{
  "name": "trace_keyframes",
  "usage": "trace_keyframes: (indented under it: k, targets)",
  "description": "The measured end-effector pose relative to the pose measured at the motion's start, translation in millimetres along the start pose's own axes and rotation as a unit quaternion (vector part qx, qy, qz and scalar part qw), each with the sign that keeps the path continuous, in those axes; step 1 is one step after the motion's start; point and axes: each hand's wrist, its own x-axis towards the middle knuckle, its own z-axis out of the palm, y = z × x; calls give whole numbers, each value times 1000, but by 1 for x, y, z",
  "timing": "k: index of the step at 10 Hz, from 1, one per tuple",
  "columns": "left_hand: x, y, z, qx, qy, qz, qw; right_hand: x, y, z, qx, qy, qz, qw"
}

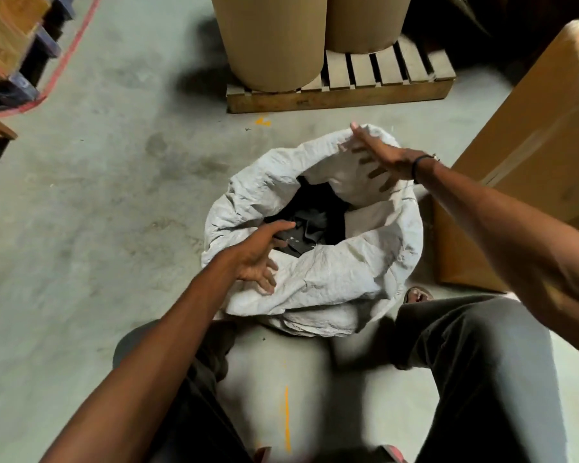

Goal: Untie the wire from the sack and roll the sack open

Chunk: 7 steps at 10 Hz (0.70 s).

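Left hand (258,259) spread on white sack (331,282) rim, right hand (378,158) flat, holding nothing

A warehouse or storeroom: bare concrete floor (97,202) with a red painted line (68,58), big cardboard drums (271,38) on a wooden pallet (341,91), large cardboard boxes (528,155).

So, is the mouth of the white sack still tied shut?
No, the sack gapes open, and dark cloth shows inside.
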Motion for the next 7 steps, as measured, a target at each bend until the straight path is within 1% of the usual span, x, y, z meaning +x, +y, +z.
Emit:
trace_keyframes:
  k: [1,2,3,4,5,6,7]
  targets:
    - [-8,21,10,109,17,75,991,2,25,35,77,-25,47,996]
    - [-2,46,-3,133,96,171,972,-16,60,68,130,-116,107,979]
    - [20,66,-48,132,186,261,938,-23,88,67,148,-43,135,979]
    - [11,76,-57,119,185,259,940,-24,97,46,145,-1,98,985]
    - [-8,66,-50,134,154,215,955,-24,91,35,139,-41,73,987]
    - [-14,46,-50,139,132,211,958,-38,84,34,160,-77,44,983]
    - [-37,23,-38,138,148,256,945,-58,87,35,178,-104,6,979]
